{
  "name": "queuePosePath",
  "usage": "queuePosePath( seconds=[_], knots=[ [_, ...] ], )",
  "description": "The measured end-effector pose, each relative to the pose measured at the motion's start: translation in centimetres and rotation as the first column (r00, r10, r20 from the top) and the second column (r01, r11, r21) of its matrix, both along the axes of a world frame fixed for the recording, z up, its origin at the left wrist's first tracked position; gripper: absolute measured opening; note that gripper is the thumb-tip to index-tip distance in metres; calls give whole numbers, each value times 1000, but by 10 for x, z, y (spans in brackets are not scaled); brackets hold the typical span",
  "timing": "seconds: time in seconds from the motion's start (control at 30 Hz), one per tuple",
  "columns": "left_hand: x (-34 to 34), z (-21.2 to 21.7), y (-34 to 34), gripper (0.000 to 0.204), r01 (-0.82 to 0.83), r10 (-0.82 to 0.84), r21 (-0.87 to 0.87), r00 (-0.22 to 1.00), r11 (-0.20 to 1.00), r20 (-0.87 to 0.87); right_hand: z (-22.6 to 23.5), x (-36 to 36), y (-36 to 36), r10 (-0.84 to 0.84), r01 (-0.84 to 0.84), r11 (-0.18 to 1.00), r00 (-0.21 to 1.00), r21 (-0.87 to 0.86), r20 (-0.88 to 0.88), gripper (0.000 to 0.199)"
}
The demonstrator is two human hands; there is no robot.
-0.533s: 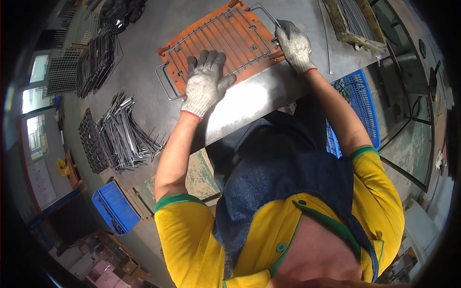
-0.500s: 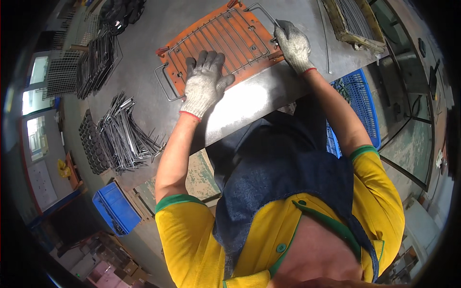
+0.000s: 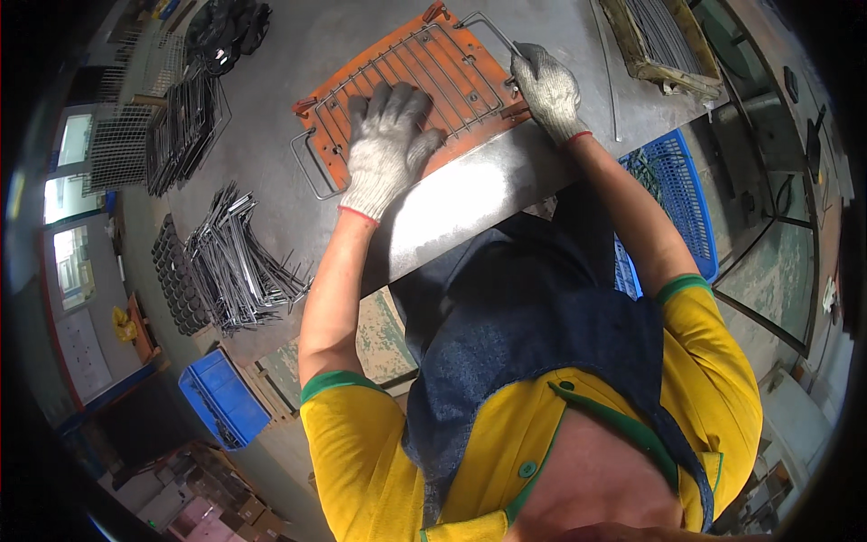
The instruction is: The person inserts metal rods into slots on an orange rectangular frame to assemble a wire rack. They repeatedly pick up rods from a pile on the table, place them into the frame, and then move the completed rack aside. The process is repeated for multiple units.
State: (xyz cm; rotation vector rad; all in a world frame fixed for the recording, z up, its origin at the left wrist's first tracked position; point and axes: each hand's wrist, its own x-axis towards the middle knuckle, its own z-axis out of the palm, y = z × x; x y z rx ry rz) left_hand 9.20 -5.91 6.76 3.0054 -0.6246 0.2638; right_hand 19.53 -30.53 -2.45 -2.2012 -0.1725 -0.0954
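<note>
A wire rack with thin parallel rods [image 3: 432,68] lies on an orange plate [image 3: 452,147] on the metal table. My left hand [image 3: 386,149], in a grey-coated knit glove, rests flat over the rack's near left part, fingers spread, hiding the rods beneath. At the rack's right end, my gloved right hand [image 3: 548,88] is closed round the bent wire handle [image 3: 492,25]. Another wire handle [image 3: 307,163] sticks out at the left end, beside my left wrist. Red clamp-like pieces [image 3: 305,104] sit at the plate's corners.
On the table's left lie a heap of bent wires [image 3: 239,262], stacked wire frames [image 3: 181,131] and black gloves [image 3: 226,32]. A box of straight rods [image 3: 664,41] stands far right. A blue basket [image 3: 686,199] is right of my knees; a blue bin [image 3: 221,397] stands lower left.
My left hand has slid slightly away from me over the rack. My right hand keeps its grip on the handle, and the whole view has shifted a little.
</note>
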Motion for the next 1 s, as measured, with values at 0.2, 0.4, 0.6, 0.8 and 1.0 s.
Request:
queuePosePath(
  seconds=[0.2,0.4,0.6,0.8,1.0],
  knots=[
    [7,-13,15,48,5,7,189,998,982,-64,-8,3,-3,37,-24,995,991,-97,128,35],
    [-15,-9,38,44,-85,92,83,991,993,-92,0,1,-2,3,-1,1000,998,-31,70,43],
    [-8,7,35,53,-182,182,0,983,983,-17,4,0,1,-5,11,998,996,-63,84,41],
    [6,-24,61,63,-165,171,145,985,976,-34,8,0,1,-23,28,999,992,-39,127,40],
    [2,-17,65,62,-207,203,3,953,978,-227,2,-1,1,-23,27,999,990,-31,139,40]
  ],
)
